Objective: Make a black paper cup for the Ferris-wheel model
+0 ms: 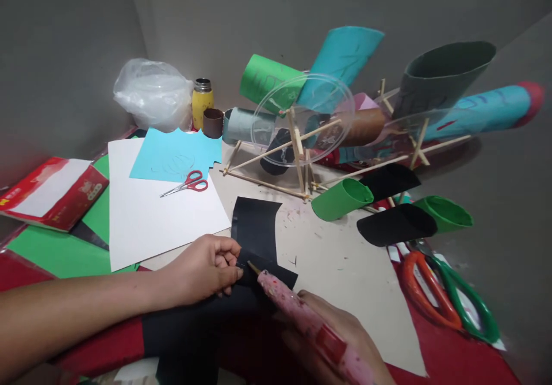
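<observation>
We judge the step in hand to be laying hot glue along the near end of the black paper (255,227), and doing it well depends mostly on steadiness. Our left hand (202,270) pinches the sheet's left edge between thumb and fingertips, so the fingers should stay clear of the glue line while pressing the paper flat enough that it does not lift. Our right hand (340,339) is wrapped around the body of the pink glue gun (302,310), whose brass nozzle (253,267) touches or nearly touches the paper just beside the left thumb. A thin, even bead close to the edge would serve better than blobs, with the nozzle kept low and angled away from the skin. The paper itself is a matte black strip, roughly rectangular. Its far part lies flat on the beige board (345,264), while its near end crosses a darker fold, and we cannot tell whether that fold is the same piece bent over or a second one. It sits just in front of us, between the white sheet (150,218) and the stick frame (297,160) that carries coloured paper rolls. A finished black roll (397,224) lies well apart to the right.
</observation>
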Demonstrator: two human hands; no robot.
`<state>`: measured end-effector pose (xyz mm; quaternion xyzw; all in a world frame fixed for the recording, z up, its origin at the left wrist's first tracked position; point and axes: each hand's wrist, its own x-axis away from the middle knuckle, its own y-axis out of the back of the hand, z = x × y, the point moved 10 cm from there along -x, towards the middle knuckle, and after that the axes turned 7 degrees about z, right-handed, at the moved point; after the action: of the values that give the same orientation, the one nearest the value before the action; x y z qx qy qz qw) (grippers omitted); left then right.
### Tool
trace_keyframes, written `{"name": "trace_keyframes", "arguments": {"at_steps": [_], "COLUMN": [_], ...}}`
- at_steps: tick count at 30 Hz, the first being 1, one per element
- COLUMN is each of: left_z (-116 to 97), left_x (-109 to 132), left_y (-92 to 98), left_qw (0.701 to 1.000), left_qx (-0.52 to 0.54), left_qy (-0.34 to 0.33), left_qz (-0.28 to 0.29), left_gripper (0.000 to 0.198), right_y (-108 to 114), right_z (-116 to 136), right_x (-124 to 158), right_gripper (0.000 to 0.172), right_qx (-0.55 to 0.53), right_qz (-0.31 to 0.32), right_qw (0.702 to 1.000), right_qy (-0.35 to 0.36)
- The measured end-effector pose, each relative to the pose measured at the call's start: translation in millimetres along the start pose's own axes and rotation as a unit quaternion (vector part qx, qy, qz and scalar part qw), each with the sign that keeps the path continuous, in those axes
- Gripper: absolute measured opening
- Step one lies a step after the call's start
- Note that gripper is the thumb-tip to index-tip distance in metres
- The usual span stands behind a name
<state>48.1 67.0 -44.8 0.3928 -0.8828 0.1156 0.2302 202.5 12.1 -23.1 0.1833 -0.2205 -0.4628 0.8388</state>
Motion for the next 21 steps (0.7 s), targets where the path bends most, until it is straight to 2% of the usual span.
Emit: {"name": "trace_keyframes", "arguments": {"at_steps": [4, 9, 14, 21], "left_z": [-0.8, -1.4, -2.4, -5.4], "left_x": [-0.8, -1.4, -1.2, -0.7], "left_y": [-1.2, -2.7, -2.5, -3.6], "left_qw": [0.999, 0.999, 0.999, 0.999], "left_qx": [0.02, 0.03, 0.02, 0.018], "left_qy": [-0.028, -0.042, -0.044, -0.046], "left_qz": [-0.001, 0.009, 0.013, 0.014], "left_gripper": [0.017, 0.016, 0.016, 0.014], "right_y": [9.8, 8.6, 4.7, 0.5], "right_z": [32.1, 43.8, 43.5, 38.4], "right_x": [4.7, 6.1, 3.8, 0.7], "right_gripper": [0.014, 0.028, 0.016, 0.022], "right_qx": [0.09, 0.137, 0.173, 0.17], "right_qz": [-0.089, -0.123, -0.126, -0.101], "right_qw": [0.988, 0.972, 0.965, 0.971], "right_qy": [0.087, 0.147, 0.148, 0.133]}}
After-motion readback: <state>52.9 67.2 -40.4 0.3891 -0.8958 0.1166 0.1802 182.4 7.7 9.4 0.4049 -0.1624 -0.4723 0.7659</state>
